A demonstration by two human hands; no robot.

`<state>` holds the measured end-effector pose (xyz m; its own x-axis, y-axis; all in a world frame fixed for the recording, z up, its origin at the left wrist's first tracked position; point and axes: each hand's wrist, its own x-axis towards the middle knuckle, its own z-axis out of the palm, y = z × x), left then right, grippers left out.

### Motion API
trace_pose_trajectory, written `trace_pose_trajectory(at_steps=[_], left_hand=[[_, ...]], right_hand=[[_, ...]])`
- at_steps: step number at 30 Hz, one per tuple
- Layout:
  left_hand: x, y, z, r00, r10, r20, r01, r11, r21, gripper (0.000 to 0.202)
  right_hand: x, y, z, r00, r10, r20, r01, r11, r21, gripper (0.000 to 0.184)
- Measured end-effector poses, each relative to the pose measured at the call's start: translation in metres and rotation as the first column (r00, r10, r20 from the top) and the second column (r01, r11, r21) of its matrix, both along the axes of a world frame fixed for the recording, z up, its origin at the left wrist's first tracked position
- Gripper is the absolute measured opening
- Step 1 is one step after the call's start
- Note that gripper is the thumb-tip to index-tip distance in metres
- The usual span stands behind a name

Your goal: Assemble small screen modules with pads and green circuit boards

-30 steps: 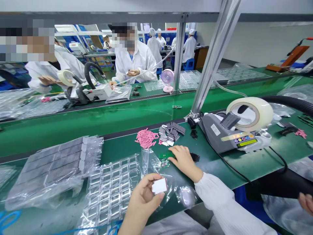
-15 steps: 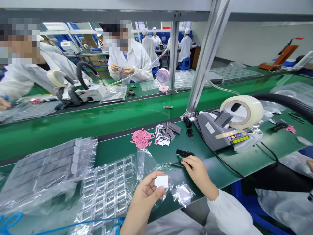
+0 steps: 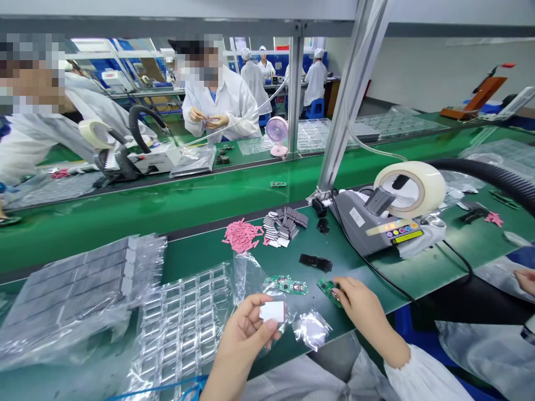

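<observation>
My left hand (image 3: 247, 334) is closed on a small white rectangular pad (image 3: 271, 312) with a pink edge, pinched between thumb and fingers. A green circuit board (image 3: 326, 289) is gripped at its right end by my right hand (image 3: 360, 303); its left end is close to the table. Another green circuit board (image 3: 288, 284) lies flat just beyond my left hand. Behind the held board rests a black strip-like part (image 3: 316, 262). Crumpled clear film (image 3: 312, 330) sits between my hands, near the table edge.
Pink strips (image 3: 242, 235) and grey-white pads (image 3: 284, 225) lie in piles ahead. A clear tray (image 3: 179, 323) and bagged grey sheets (image 3: 83, 284) occupy the left. A tape dispenser (image 3: 363, 223) stands right. A board (image 3: 278, 184) lies on the green conveyor belt (image 3: 234, 192). Co-workers sit opposite.
My right hand has moved right and toward me with the circuit board, away from the black part. The left hand has barely moved. The board on the belt has shifted slightly left.
</observation>
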<state>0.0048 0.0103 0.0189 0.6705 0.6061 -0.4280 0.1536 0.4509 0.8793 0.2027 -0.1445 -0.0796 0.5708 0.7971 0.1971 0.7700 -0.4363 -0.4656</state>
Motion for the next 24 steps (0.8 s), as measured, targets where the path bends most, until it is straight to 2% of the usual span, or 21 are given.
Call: trace_pose_trajectory(at_steps=[3,6,9,11,14,18,19,20,21,23,24], left_hand=[[0.004,-0.002,-0.002,0.998,-0.056,0.036,0.056,0.998,-0.008,0.038],[0.009,-0.007,-0.001,0.991,-0.099,0.085,0.098,0.995,0.012,0.039],[0.010,-0.012,0.002,0.984,-0.148,0.099,0.138,0.985,0.108,0.034],[0.009,-0.014,0.001,0.977,-0.185,0.111,0.164,0.971,0.176,0.032],[0.008,-0.017,-0.003,0.971,-0.208,0.120,0.178,0.959,0.219,0.032],[0.011,-0.022,-0.001,0.957,-0.260,0.129,0.222,0.943,0.248,0.032],[0.012,-0.023,0.003,0.949,-0.280,0.144,0.237,0.936,0.261,0.032],[0.014,-0.024,0.007,0.941,-0.300,0.155,0.249,0.927,0.281,0.032],[0.015,-0.025,0.012,0.936,-0.315,0.158,0.255,0.914,0.314,0.032],[0.016,-0.025,0.021,0.936,-0.324,0.138,0.242,0.876,0.417,0.033],[0.017,-0.025,0.025,0.938,-0.324,0.125,0.229,0.849,0.476,0.034]], right_hand=[[-0.004,-0.017,-0.010,0.997,-0.077,0.008,0.077,0.997,0.023,0.033],[-0.011,-0.020,-0.017,0.992,-0.124,-0.006,0.124,0.991,0.052,0.033],[-0.009,-0.019,-0.019,0.989,-0.141,-0.048,0.145,0.985,0.092,0.028],[-0.004,-0.019,-0.015,0.987,-0.127,-0.095,0.138,0.983,0.124,0.028],[0.002,-0.023,0.009,0.981,-0.045,-0.191,0.080,0.981,0.179,0.028],[-0.016,-0.028,0.072,0.970,0.094,-0.223,-0.022,0.952,0.305,0.023],[-0.025,-0.026,0.087,0.970,0.162,-0.181,-0.088,0.928,0.361,0.019],[-0.034,-0.023,0.101,0.961,0.272,-0.056,-0.218,0.864,0.454,0.018],[-0.043,-0.019,0.112,0.950,0.309,0.054,-0.293,0.811,0.507,0.018],[-0.057,-0.010,0.125,0.929,0.317,0.189,-0.368,0.752,0.547,0.019],[-0.062,-0.006,0.127,0.931,0.300,0.209,-0.366,0.749,0.553,0.021]])
